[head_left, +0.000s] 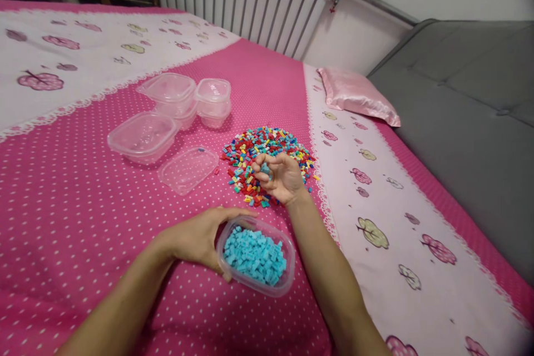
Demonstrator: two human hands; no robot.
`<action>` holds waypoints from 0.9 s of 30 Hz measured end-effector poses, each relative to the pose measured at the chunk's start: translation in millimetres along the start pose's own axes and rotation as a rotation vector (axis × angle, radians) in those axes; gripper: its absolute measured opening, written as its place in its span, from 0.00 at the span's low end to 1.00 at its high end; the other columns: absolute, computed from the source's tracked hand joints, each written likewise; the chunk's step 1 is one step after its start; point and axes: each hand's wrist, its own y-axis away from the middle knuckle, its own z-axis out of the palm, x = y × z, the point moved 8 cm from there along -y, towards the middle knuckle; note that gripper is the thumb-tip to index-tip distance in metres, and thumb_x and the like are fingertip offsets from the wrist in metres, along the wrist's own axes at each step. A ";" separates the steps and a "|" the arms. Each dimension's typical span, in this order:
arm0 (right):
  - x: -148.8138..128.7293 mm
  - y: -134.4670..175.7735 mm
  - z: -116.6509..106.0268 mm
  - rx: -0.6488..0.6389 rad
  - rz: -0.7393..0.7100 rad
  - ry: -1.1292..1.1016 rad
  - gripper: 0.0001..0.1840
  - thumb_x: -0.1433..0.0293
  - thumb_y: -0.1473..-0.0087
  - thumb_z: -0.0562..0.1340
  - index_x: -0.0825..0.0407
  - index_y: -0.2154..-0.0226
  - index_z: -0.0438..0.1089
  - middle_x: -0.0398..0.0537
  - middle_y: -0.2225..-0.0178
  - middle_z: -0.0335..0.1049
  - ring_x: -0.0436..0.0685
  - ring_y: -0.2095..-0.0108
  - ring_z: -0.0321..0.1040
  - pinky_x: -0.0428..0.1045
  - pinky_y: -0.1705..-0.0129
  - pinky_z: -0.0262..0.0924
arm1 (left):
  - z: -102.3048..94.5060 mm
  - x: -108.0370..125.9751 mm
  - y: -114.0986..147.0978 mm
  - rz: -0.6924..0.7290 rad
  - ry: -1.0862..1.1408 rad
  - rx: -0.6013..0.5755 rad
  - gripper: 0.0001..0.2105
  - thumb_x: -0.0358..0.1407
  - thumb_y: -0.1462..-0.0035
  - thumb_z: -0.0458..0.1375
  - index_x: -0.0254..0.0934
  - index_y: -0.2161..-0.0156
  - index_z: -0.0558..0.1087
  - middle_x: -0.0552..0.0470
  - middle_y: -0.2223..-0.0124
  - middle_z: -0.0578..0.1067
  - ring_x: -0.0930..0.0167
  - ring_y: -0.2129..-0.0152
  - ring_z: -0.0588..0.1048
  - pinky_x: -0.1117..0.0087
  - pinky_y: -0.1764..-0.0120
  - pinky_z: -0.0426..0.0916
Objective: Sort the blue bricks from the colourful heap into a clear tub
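Note:
My left hand [204, 239] grips the left end of a clear plastic container [287, 275], its thumb along the far rim and its fingers around the side. Many light blue toy bricks [254, 256] fill much of that container. Above a spread heap of mixed-colour toy bricks [271, 142], my right hand [281, 175] is turned palm up with curled fingers. Small blue bricks [266, 169] sit in its fingers; their exact number is unclear. Part of the heap is hidden behind this hand.
A clear lid [189, 169] lies flat left of the heap. Beyond it stand several clear containers, including a near one [144, 133] and a smaller one [213, 100]. A pink pillow [356, 94] rests by the grey headboard [467, 100]. Behind the bed is a radiator [250, 0].

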 end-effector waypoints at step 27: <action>3.0 6.2 -9.9 0.058 0.010 1.455 0.03 0.70 0.61 0.64 0.53 0.80 0.74 0.44 0.80 0.71 0.50 0.77 0.63 0.46 0.74 0.50 | -0.3 -1.4 0.6 0.004 -0.014 0.016 0.44 0.46 0.70 0.73 0.40 0.44 0.65 0.44 0.46 0.73 0.59 0.50 0.72 0.60 0.47 0.65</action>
